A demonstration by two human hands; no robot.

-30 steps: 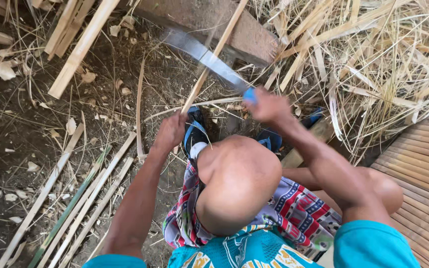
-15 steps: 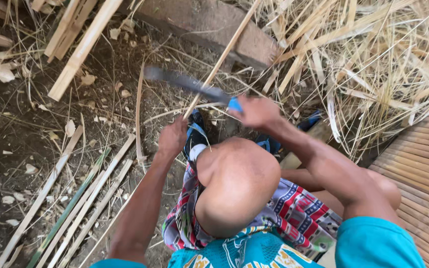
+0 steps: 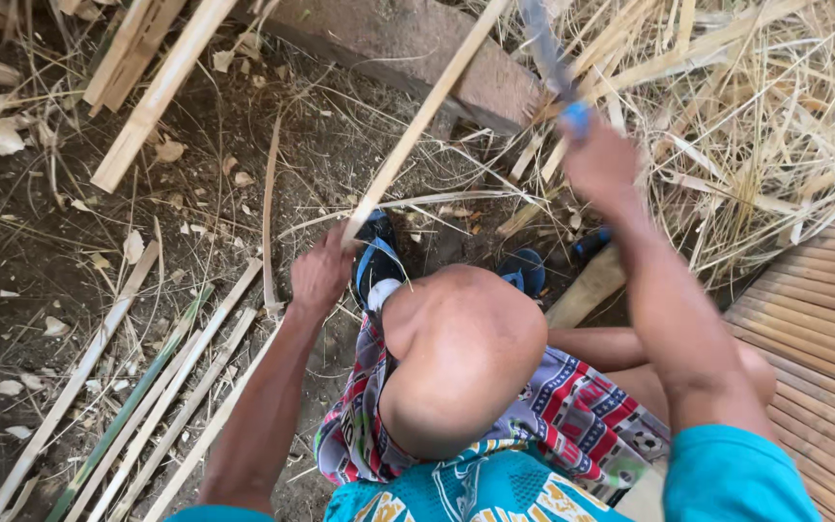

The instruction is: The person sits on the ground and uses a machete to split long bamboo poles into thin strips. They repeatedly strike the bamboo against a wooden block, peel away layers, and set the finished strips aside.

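A bamboo strip (image 3: 427,111) is held slantwise at the middle of the view, its lower end gripped by the left hand (image 3: 321,275) near the centre and its upper end running out of view toward 12 o'clock. The fingers of that hand are closed around the strip's lower end. A long-bladed knife (image 3: 543,48) is raised toward 1 o'clock by the right hand (image 3: 601,164), whose fingers are clamped on the blue handle (image 3: 577,118); the blade is blurred and its tip is cut off by the upper edge, so its full shape cannot be made out.

Much of the lower middle is hidden by a bare head (image 3: 461,353) seen from above, and the lap beneath it is covered by a patterned cloth (image 3: 582,411). Blue sandals (image 3: 379,261) are only partly seen beside the head, toward 12 o'clock of it. A wooden block (image 3: 591,285) shows partly behind the right forearm.

A heavy timber (image 3: 417,48) is laid across the ground behind the strip toward 12 o'clock. A heap of dry shavings (image 3: 756,126) is spread toward 2 o'clock. Split bamboo slats (image 3: 147,406) are laid side by side toward 8 o'clock on bare soil (image 3: 50,280) strewn with dry leaves. A floor of bamboo slats (image 3: 823,329) is seen at 4 o'clock, cut off by the right edge.
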